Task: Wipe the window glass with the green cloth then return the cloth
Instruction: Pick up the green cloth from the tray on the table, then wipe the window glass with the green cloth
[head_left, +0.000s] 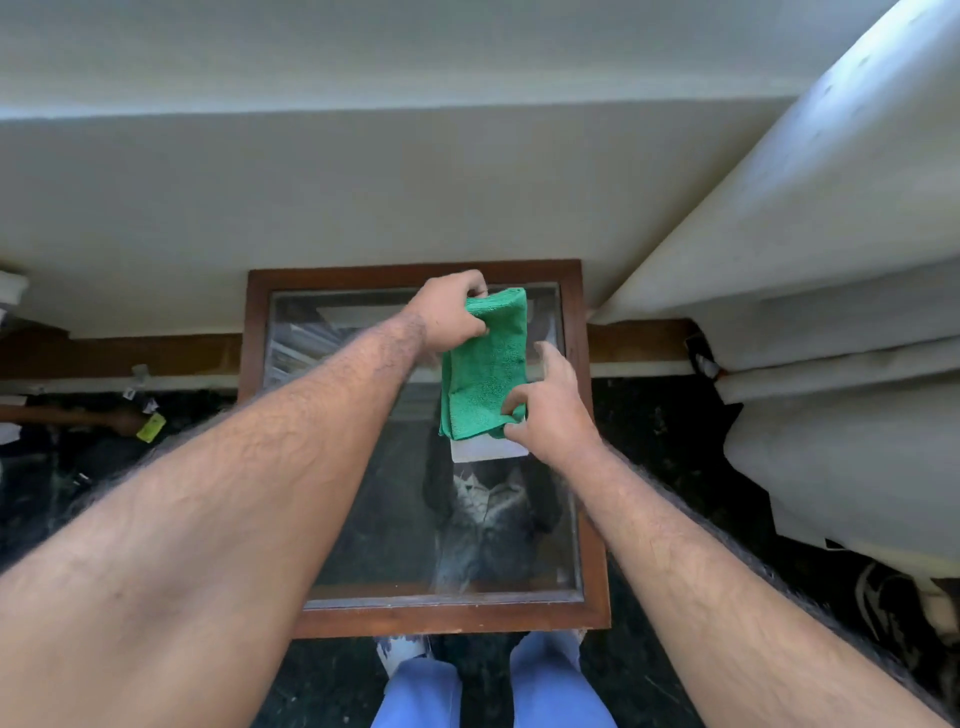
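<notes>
The head camera looks down on a framed window pane leaning against a pale wall (363, 182), its brown wooden frame (582, 322) resting on a dark floor (675, 447). The window glass (395, 519) shows a dim reflection of the person and some smears near its lower edge.

Both bare forearms reach forward over the pane. The green cloth (483, 369) is folded into a long pad and held up in front of the upper part of the glass, between the 2 hands. The left hand (452, 312) is clenched on the cloth's top corner, fingers curled over the fold. The right hand (550, 415) pinches the cloth's lower right edge with thumb and fingertips, the index finger pointing up. A pale rectangular tag or sheet (483, 451) shows just below the cloth's bottom edge; whether it belongs to the cloth cannot be told.

Light blue trouser legs (421, 696) stand at the bottom of the view, just below the frame. White rolled or stacked sheeting (831, 312) lies to the right.
</notes>
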